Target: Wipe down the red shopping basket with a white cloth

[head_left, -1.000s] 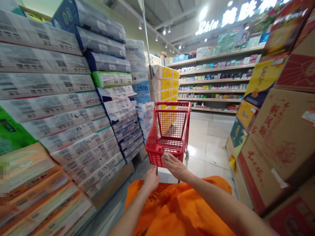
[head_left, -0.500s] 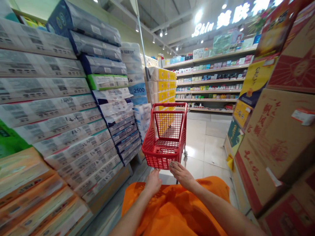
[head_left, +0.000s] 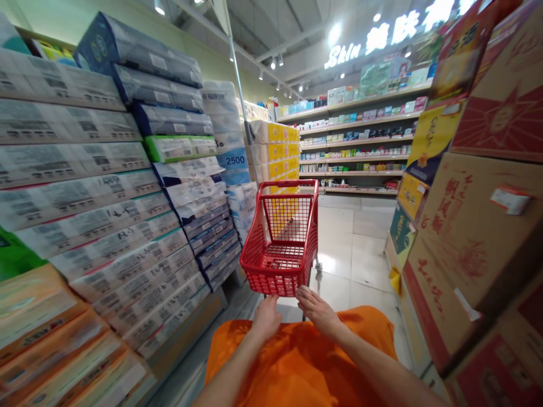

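Note:
A red plastic shopping cart (head_left: 278, 271) stands in front of me, with its mesh basket low and close and its handle (head_left: 288, 183) at the far end. My left hand (head_left: 267, 317) is closed just under the basket's near edge, fingers curled. What it may grip is hidden. My right hand (head_left: 316, 311) reaches to the basket's lower right corner, its fingers stretched forward and close together. Those fingertips seem to touch the corner. Orange cloth (head_left: 305, 367) covers my lap beneath both forearms.
Tall stacks of wrapped paper packs (head_left: 102, 198) line the left side. Cardboard boxes (head_left: 462, 226) are piled on the right. A tiled floor (head_left: 339, 232) runs between them to shelves (head_left: 360, 152) of small goods. A thin pole (head_left: 240, 85) stands by the yellow packs (head_left: 278, 150).
The cart and surroundings shift slightly left in view. My right fingertips have moved from over the basket's near face to its lower corner. My left hand stays closed by the near edge.

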Demonstrator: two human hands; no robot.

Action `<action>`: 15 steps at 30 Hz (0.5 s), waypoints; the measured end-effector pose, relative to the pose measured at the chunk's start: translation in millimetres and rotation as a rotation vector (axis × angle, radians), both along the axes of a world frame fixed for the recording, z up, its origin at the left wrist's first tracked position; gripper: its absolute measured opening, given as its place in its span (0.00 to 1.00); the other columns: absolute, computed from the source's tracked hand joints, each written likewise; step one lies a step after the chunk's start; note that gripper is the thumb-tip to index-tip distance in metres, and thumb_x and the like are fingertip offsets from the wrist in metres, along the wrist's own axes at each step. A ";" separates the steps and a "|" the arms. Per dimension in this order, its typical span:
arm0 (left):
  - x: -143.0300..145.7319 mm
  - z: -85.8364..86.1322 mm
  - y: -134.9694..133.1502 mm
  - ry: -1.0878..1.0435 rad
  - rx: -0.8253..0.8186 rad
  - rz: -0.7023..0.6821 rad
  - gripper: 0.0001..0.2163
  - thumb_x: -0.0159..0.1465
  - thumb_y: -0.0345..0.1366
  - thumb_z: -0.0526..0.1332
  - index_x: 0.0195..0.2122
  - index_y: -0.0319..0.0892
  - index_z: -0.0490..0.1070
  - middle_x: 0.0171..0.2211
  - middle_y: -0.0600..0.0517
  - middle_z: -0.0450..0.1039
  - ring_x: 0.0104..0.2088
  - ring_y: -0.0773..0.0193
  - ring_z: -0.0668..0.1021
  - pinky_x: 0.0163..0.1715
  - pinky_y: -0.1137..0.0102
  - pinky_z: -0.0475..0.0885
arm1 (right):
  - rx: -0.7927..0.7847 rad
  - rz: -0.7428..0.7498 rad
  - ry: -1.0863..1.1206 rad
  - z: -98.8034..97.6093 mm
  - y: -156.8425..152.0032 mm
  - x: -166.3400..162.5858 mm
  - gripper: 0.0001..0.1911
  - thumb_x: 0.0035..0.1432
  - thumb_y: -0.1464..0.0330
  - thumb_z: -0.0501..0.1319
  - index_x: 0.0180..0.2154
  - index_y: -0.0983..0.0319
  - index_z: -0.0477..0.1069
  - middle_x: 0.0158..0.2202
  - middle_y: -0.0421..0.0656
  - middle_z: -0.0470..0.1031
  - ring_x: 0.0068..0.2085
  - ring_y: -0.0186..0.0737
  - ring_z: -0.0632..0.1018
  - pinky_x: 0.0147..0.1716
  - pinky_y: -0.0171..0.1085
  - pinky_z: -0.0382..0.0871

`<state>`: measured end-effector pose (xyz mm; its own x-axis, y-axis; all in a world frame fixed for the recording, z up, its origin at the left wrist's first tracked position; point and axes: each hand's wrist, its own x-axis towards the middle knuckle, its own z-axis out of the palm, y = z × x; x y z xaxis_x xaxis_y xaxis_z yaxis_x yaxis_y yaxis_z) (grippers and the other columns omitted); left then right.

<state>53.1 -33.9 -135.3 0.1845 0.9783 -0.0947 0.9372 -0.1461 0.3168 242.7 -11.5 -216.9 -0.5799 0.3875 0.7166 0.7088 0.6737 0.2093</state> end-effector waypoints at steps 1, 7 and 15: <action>-0.8 0.2 1.1 0.004 0.002 0.007 0.21 0.51 0.25 0.50 0.47 0.39 0.64 0.48 0.47 0.68 0.49 0.63 0.68 0.49 0.73 0.60 | -0.008 0.011 0.000 0.5 -0.6 -0.5 0.16 0.59 0.73 0.50 0.48 0.64 0.67 0.48 0.45 0.70 0.57 0.41 0.61 0.53 0.43 0.63; -2.5 -1.0 5.1 -0.004 0.029 0.025 0.21 0.51 0.25 0.50 0.47 0.39 0.64 0.49 0.46 0.67 0.51 0.63 0.67 0.50 0.72 0.60 | -0.028 0.034 0.006 35.2 4.4 -2.8 0.19 0.58 0.75 0.50 0.51 0.65 0.64 0.53 0.47 0.65 0.59 0.45 0.56 0.56 0.49 0.57; -21.8 33.6 29.4 -0.032 0.394 0.084 0.23 0.55 0.26 0.46 0.53 0.38 0.59 0.56 0.48 0.59 0.57 0.65 0.60 0.57 0.69 0.53 | -0.074 0.006 0.146 46.2 -6.9 1.8 0.20 0.58 0.76 0.47 0.50 0.62 0.66 0.53 0.46 0.65 0.60 0.43 0.56 0.55 0.48 0.59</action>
